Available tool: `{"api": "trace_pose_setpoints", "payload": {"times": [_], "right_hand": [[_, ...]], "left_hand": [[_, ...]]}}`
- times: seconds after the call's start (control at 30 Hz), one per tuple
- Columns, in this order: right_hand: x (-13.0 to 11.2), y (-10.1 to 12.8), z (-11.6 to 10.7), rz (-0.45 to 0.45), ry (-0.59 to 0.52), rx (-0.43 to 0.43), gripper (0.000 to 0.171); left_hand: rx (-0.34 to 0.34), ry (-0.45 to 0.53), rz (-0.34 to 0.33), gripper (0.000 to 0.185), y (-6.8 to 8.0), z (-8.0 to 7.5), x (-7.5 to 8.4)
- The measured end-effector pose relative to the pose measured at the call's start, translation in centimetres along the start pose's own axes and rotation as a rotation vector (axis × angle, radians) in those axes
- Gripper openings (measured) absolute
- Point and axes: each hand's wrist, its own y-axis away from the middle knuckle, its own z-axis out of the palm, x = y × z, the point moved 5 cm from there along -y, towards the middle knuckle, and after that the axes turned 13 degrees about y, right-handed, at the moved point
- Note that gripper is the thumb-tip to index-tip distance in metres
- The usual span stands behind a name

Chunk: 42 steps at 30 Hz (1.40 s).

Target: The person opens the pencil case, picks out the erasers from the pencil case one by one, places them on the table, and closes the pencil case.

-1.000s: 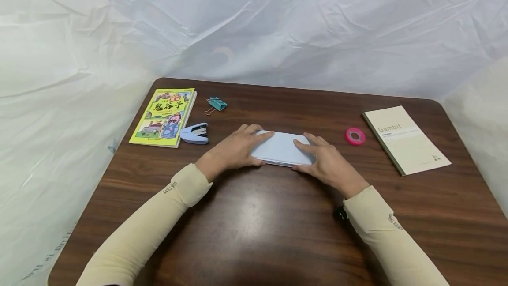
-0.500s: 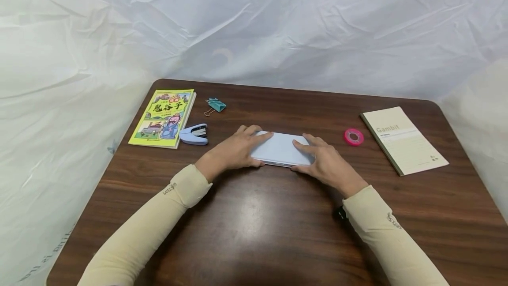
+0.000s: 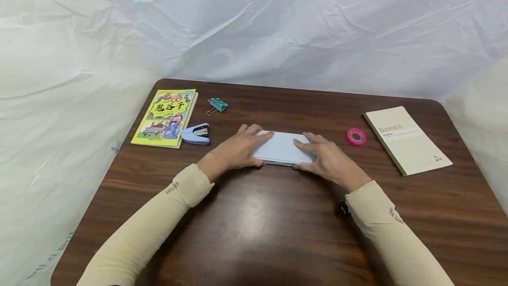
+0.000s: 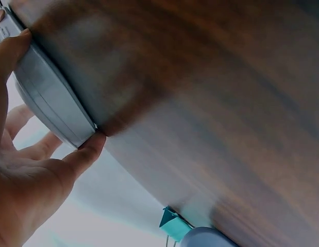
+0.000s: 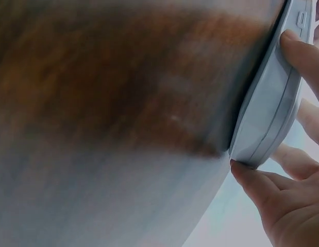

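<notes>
Both hands clasp the pale blue case [image 3: 282, 148] by its short ends: the left hand [image 3: 234, 150] curls round the left end, thumb on the near edge and fingers over the lid, and the right hand [image 3: 331, 161] grips the right end likewise. The case lies flat at the middle of the brown table [image 3: 258, 215]. Left of the case sit a blue stapler [image 3: 196, 133], a yellow book [image 3: 166, 117] and a teal binder clip [image 3: 217, 104]. Right of the case lie a pink tape roll [image 3: 356, 136] and a beige notebook [image 3: 405, 139].
</notes>
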Motion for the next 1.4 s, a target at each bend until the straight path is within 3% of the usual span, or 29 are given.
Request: {"api": "trace_pose_setpoints", "payload": {"times": [0.23,0.53,0.87,1.2,1.4], "right_hand": [[0.1,-0.3,-0.3,-0.010,-0.033,-0.021,0.077],[0.5,-0.8,-0.7,0.027,-0.099,-0.036,0.075],[1.6,-0.2,-2.5,0.102,-0.101,-0.024,0.072],[3.3,-0.4,-4.5,0.214,-0.148,0.019,0.064],[3.9,-0.8,-5.4,0.217,-0.258,0.161,0.054]], "left_hand": [[0.042,0.003,0.035,0.097,-1.9,2.1,-3.5],[-0.006,0.084,-0.046,0.099,0.2,-0.2,-0.8],[-0.013,0.295,-0.085,0.117,1.3,-1.2,-3.1],[0.028,0.340,-0.121,0.125,1.9,-1.6,-4.5],[0.052,0.351,-0.116,0.128,2.2,-1.8,-4.3]]}}
